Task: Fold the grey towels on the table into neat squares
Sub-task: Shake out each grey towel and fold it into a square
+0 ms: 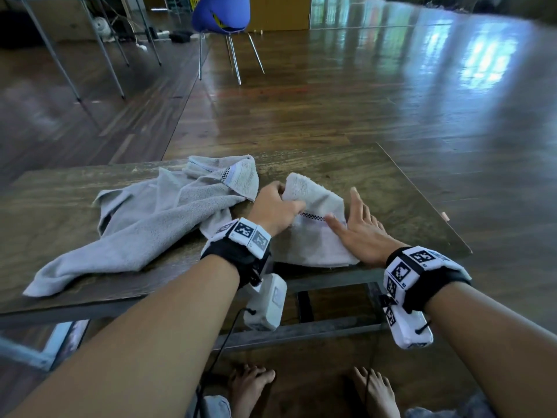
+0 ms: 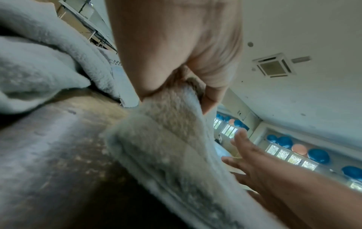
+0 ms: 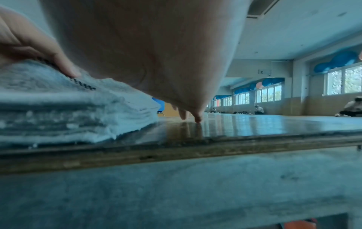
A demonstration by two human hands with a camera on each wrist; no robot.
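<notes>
A partly folded grey towel (image 1: 313, 227) lies near the front edge of the wooden table (image 1: 391, 188), in several layers (image 3: 64, 111). My left hand (image 1: 275, 203) grips its raised far-left fold (image 2: 172, 108) between thumb and curled fingers. My right hand (image 1: 358, 230) lies flat with spread fingers on the towel's right side and the table beside it; its fingertips (image 3: 197, 118) touch the tabletop. A second grey towel (image 1: 144, 218) lies crumpled and unfolded on the left half of the table (image 2: 37, 72).
The table's front edge (image 3: 176, 148) runs just below my wrists, over a metal frame (image 1: 301, 330). A blue chair (image 1: 221, 13) stands on the wooden floor beyond the table. My bare feet (image 1: 253, 384) show below. People sit far off by the windows (image 3: 259, 109).
</notes>
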